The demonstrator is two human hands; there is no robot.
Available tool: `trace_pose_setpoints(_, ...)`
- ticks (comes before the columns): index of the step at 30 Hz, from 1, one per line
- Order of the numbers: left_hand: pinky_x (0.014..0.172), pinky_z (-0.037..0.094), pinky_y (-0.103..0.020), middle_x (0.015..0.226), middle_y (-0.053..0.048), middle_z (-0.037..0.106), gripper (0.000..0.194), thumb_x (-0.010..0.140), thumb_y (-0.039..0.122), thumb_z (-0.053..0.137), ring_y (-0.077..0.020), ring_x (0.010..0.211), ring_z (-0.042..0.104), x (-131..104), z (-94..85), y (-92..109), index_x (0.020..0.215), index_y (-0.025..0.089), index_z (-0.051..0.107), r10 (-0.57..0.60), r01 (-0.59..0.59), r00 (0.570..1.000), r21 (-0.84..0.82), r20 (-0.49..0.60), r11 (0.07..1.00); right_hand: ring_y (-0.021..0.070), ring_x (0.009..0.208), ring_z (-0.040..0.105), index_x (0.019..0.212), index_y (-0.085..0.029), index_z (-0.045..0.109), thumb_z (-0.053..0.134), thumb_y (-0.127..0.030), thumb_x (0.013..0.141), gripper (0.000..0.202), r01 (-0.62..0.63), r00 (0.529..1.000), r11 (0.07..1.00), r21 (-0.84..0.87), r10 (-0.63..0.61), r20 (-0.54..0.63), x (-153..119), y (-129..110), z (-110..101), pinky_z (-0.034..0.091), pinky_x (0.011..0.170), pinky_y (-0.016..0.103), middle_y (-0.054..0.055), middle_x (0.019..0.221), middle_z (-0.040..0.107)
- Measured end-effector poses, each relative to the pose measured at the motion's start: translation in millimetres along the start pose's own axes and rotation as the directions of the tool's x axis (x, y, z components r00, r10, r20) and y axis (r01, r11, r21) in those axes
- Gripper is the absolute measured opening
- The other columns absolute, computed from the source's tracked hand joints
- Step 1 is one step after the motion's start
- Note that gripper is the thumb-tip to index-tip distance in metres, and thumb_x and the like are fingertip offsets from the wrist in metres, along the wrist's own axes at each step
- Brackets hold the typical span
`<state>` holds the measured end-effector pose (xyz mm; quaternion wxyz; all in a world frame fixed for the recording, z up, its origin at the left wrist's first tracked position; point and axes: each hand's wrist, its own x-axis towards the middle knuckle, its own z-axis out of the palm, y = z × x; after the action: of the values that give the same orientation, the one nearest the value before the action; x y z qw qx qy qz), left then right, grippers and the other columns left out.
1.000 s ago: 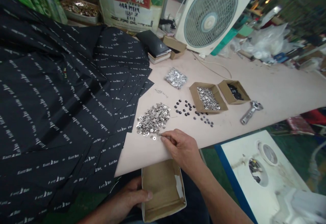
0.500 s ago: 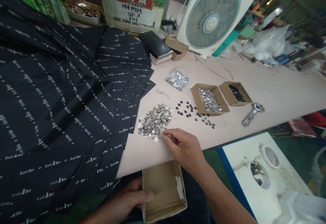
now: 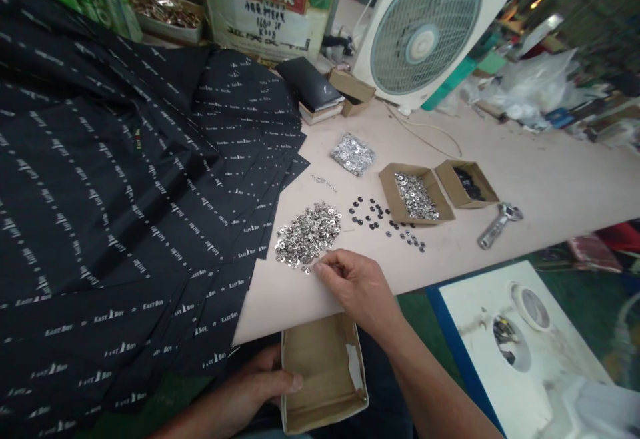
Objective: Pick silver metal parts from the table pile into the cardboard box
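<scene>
Closes thumb and forefinger together at the tips on the right hand [image 3: 360,286], right at the near edge of the heap of metal pieces [image 3: 307,234]; too small to tell whether pinching one. Grips the left wall of the open box [image 3: 323,372] with the left hand [image 3: 265,378], thumb over the rim, other fingers mostly hidden outside. Holds it just below the near edge of the table [image 3: 530,152], tilted open toward the camera. Looks plain brown inside, with a pale rim and a whitish torn patch on the right inner wall.

On the table, piles up small, round, silvery and shiny in that heap, some with a hole in the middle, loosely spread at the edges. Leads rightward to scattered black discs [image 3: 373,211], then to a carton of silvery pieces [image 3: 417,196], a carton of dark pieces [image 3: 467,184] and an adjustable wrench [image 3: 497,226]. Borders dark printed fabric [image 3: 150,179] on the left.
</scene>
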<state>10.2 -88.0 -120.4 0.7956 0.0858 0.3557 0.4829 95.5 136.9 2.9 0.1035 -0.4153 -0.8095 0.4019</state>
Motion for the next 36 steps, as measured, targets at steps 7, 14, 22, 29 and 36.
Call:
trace_pose_setpoints(7,0.102,0.053,-0.051,0.132,-0.012,0.076,0.062,0.08,0.032,0.076,-0.0386,0.12,0.07,-1.7,1.6,2.1,0.139,0.019,0.066,-0.018,0.017,1.0,-0.011,-0.005,1.0,0.0132,0.062,0.047,0.081,-0.02,0.069,0.067,-0.042,0.09,0.024,-0.151,0.988,0.929,0.338,0.157,0.009,-6.6,3.8,-17.0,0.035,0.057,0.025,-0.001,0.07,0.06)
trace_pose_setpoints(14,0.1,0.053,-0.05,0.129,-0.012,0.078,0.063,0.075,0.035,0.078,-0.0404,0.123,0.068,-0.9,3.5,3.3,0.136,0.019,0.068,-0.044,0.045,0.998,0.015,-0.04,0.999,0.0085,0.05,0.026,0.085,-0.021,0.063,0.07,-0.035,0.079,0.017,-0.257,0.952,0.527,0.81,0.284,0.117,-9.8,11.1,-20.6,0.02,0.042,0.023,0.002,0.083,0.066)
trace_pose_setpoints(22,0.106,0.051,-0.053,0.131,-0.012,0.077,0.062,0.077,0.032,0.077,-0.0397,0.122,0.069,-1.9,6.0,6.5,0.137,0.019,0.069,-0.031,0.031,0.999,0.007,-0.008,0.999,0.0172,0.076,0.068,0.106,-0.021,0.07,0.066,-0.041,0.087,0.028,-0.332,0.926,0.418,0.846,0.315,0.208,-6.5,9.8,-16.7,0.056,0.061,0.027,0.008,0.097,0.075)
trace_pose_setpoints(29,0.105,0.052,-0.052,0.134,-0.011,0.075,0.062,0.081,0.035,0.075,-0.0391,0.121,0.068,-1.0,1.0,3.4,0.14,0.019,0.065,-0.028,0.028,0.999,0.008,0.028,1.0,0.0289,0.129,0.067,0.116,-0.021,0.068,0.061,-0.028,0.083,0.034,-0.314,0.943,0.317,0.895,0.214,0.255,-10.7,12.9,-20.7,0.05,0.114,0.049,0.013,0.13,0.074)
trace_pose_setpoints(36,0.091,0.055,-0.044,0.132,-0.012,0.076,0.061,0.082,0.037,0.074,-0.0379,0.115,0.07,0.8,-2.5,-0.8,0.139,0.019,0.066,-0.032,0.031,0.999,0.041,0.009,0.999,0.0264,0.124,0.069,0.114,-0.02,0.067,0.064,-0.012,0.073,0.042,-0.31,0.944,0.283,0.908,0.207,0.257,-15.5,15.1,-20.4,0.053,0.109,0.043,0.011,0.128,0.074)
